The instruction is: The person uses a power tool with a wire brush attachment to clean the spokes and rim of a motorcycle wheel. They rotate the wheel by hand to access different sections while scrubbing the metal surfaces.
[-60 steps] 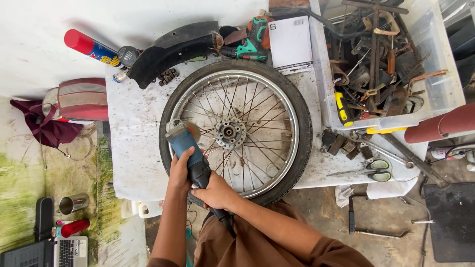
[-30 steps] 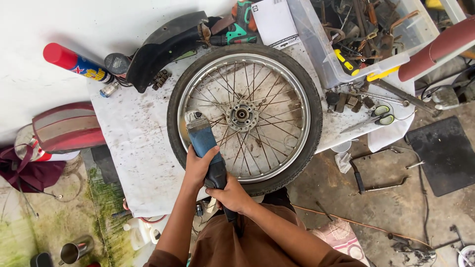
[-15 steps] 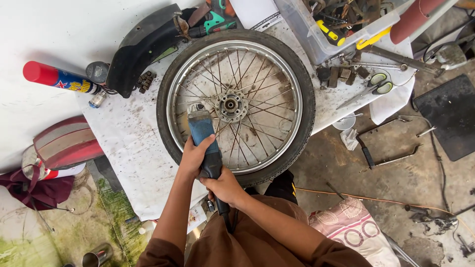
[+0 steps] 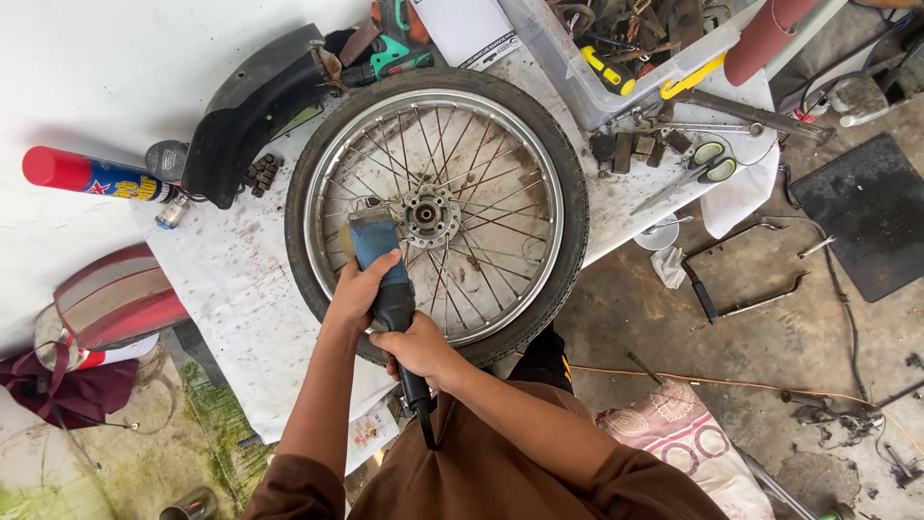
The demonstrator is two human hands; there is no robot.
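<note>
A spoked wheel with a black tyre (image 4: 568,183) lies flat on a white table (image 4: 221,279). A blue angle grinder (image 4: 377,252) rests over the spokes just left of the metal hub (image 4: 425,214). My left hand (image 4: 358,291) wraps the front of the grinder's body. My right hand (image 4: 416,349) grips its black rear handle near the tyre's front edge. The grinder's cord hangs down towards my brown shirt.
A black mudguard (image 4: 252,108) and a red-capped spray can (image 4: 96,178) lie at the table's left. A clear bin of tools (image 4: 640,43), scissors (image 4: 698,169) and a wrench sit at the right. A red tank (image 4: 120,299) stands low left. Metal parts and a black mat (image 4: 866,212) lie on the floor.
The view has swung, so the wheel and table now sit more tilted in the frame. Both hands keep their grip on the grinder, which stays beside the hub.
</note>
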